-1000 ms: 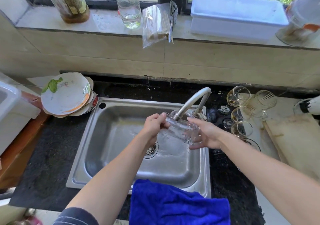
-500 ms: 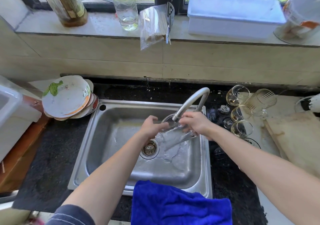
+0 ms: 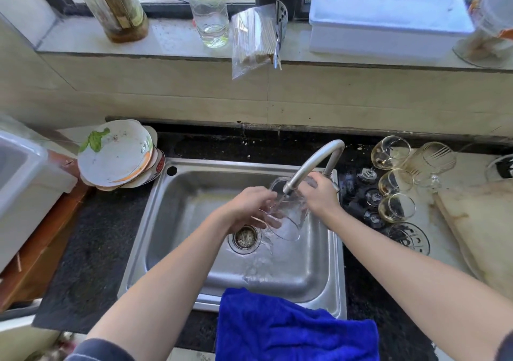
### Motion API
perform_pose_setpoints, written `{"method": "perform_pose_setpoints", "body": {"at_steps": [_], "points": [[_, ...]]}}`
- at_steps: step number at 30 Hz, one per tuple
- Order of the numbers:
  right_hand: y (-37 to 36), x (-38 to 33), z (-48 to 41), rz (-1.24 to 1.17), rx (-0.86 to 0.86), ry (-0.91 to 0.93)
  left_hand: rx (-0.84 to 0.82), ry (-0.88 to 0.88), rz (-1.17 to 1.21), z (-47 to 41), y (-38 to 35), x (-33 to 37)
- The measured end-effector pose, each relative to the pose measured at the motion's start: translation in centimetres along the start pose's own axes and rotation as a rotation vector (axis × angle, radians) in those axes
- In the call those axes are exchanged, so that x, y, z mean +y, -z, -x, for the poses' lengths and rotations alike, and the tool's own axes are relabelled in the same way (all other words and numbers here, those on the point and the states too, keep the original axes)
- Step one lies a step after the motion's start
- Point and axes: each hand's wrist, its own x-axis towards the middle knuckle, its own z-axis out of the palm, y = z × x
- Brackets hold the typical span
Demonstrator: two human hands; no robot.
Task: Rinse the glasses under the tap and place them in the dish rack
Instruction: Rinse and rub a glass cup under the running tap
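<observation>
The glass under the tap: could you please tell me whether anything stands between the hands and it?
Nothing visible does. The left hand and right hand both hold the glass directly, beneath the faucet spout over the sink.

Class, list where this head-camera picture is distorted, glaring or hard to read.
Head view: the wide lens bends the windowsill and sink rim; sunlight washes out the white tub; the glass under the tap is see-through and smeared by running water, its outline hard to trace.
</observation>
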Motion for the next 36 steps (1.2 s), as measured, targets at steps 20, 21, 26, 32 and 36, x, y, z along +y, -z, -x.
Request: {"method": "perform_pose_setpoints", "body": {"at_steps": [20,21,26,32,36], "points": [[-1.5,0.9,0.9,-0.3,-0.049,-0.212,0.153,-0.167,0.017,-1.0,-1.9,-1.2],[-1.3,0.8,1.3,-0.317,-0.055,-0.212,0.159,-0.168,-0.022,-1.1,-2.1,-1.3],[0.2,1.2,2.4,-0.19,-0.05,-0.101,0.356,-0.284,-0.383,-3.2,-2.7,0.1],[1.9,1.7,1.2,-0.276,0.088,-0.131,0.351,-0.335,-0.225,-3.7,-5.9,0.1],[1.3,2.4,2.6,-0.226,-0.014,-0.118,0.381,-0.318,-0.192,-4.8,-5.4,0.1]]}}
